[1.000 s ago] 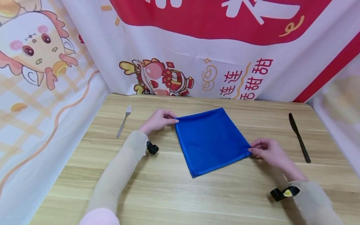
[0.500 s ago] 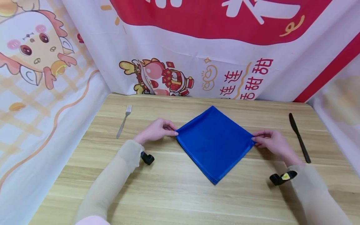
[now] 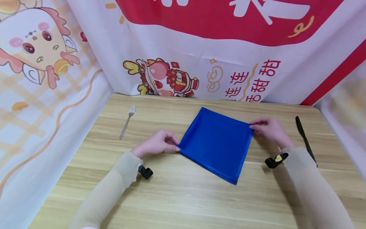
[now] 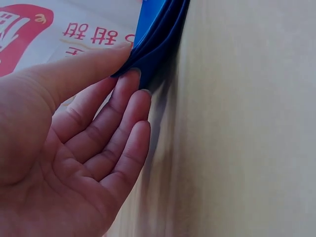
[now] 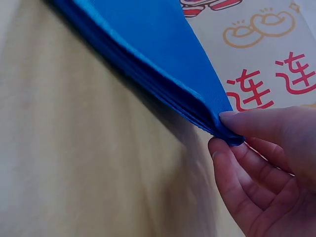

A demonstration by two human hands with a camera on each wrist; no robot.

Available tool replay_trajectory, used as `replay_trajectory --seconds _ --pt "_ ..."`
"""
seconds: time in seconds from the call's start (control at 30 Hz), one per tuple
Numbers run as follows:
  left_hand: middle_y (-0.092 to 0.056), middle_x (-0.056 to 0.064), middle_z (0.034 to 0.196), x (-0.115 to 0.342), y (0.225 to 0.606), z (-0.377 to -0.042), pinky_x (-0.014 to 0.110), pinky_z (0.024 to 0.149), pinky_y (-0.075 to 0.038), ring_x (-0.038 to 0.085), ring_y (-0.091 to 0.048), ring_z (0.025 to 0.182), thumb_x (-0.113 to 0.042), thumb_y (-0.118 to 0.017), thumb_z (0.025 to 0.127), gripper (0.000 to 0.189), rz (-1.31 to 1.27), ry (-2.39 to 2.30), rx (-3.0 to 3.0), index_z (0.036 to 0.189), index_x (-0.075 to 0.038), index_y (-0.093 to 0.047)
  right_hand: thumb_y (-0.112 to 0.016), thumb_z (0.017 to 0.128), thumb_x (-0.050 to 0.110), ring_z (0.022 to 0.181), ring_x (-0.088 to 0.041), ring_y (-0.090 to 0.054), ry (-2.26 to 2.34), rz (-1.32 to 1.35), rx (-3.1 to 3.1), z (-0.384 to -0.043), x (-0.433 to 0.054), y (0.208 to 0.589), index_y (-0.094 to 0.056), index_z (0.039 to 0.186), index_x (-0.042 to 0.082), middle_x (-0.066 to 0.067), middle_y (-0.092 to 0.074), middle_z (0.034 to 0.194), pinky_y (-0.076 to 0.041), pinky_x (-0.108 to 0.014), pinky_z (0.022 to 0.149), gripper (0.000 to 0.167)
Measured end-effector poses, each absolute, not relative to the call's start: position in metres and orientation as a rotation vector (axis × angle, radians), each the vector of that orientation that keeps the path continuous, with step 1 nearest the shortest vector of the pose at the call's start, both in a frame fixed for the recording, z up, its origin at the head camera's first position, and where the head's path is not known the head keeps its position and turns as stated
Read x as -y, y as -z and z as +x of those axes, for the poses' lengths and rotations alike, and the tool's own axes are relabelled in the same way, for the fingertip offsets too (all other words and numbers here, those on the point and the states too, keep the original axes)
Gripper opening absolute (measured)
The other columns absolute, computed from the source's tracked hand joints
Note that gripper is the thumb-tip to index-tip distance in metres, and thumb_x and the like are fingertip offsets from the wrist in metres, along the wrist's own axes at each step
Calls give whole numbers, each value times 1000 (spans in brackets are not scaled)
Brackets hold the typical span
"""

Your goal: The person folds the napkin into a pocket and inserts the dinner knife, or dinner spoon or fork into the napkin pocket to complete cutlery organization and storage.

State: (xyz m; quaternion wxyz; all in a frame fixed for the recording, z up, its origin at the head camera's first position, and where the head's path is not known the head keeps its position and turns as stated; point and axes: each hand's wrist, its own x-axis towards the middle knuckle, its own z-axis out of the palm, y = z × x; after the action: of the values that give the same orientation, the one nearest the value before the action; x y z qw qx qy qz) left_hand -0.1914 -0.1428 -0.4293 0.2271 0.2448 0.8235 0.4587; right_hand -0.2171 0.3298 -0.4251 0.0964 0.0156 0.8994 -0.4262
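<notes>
A blue cloth napkin [image 3: 217, 144], folded into a layered square, lies turned at an angle between the two hands in the head view. Its left corner is pinched by my left hand [image 3: 158, 143], thumb on top and fingertips below. At the right corner my right hand [image 3: 270, 131] pinches the cloth the same way. The left wrist view shows several stacked layers of the napkin [image 4: 158, 34] held between thumb and fingers. In the right wrist view the layered edge of the napkin [image 5: 148, 54] runs up to the pinched corner, slightly raised off the table.
A silver fork [image 3: 127, 122] lies at the left of the wooden table [image 3: 183, 203]. On the right is a black knife [image 3: 304, 136], partly hidden by the right sleeve. A printed cloth backdrop [image 3: 211, 51] hangs behind the table's far edge.
The napkin has turned clockwise as seen from above. My left hand has moved toward the near side and my right hand toward the far side, both still pinching its corners.
</notes>
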Motion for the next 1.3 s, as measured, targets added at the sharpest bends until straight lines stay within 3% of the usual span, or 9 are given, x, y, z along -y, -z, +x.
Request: replay_trajectory --seconds 0.63,0.9,1.0,1.13,1.3 --pt "-69 -10 85 130 428 -161 29 70 -56 11 -65 75 -17 -84 87 11 821 -1132 -2382 91 -17 -74 -70 99 25 95 -29 -66 1394 62 -2719 -273 -285 425 -71 123 2 -19 -68 119 -56 -37 83 33" --pt "-69 -9 83 128 428 -156 30 69 -56 12 -65 75 -19 -85 86 13 807 -1122 -2393 92 -16 -74 -67 101 23 109 -31 -61 1408 95 -2681 -275 -275 424 -67 131 7 -17 -64 128 -51 -47 95 34" --pt "-69 -5 89 131 426 -157 31 73 -56 14 -64 78 -27 -87 84 23 749 -1121 -2395 98 -14 -73 -66 101 26 111 -33 -59 1419 73 -2671 -274 -275 424 -64 134 5 -18 -63 130 -50 -47 95 39" --pt "-67 2 106 136 420 -160 34 85 -54 19 -62 92 -38 -88 81 50 618 -1119 -2474 117 -10 -69 -65 102 33 114 -32 -58 1432 51 -2691 -272 -277 422 -62 137 4 -18 -62 132 -50 -46 95 45" --pt "-65 8 123 136 407 -167 42 94 -52 26 -62 108 -37 -86 83 62 570 -1162 -2564 133 -8 -62 -66 99 43 119 -33 -58 1466 32 -2768 -266 -277 408 -63 135 2 -19 -62 132 -47 -48 99 54"
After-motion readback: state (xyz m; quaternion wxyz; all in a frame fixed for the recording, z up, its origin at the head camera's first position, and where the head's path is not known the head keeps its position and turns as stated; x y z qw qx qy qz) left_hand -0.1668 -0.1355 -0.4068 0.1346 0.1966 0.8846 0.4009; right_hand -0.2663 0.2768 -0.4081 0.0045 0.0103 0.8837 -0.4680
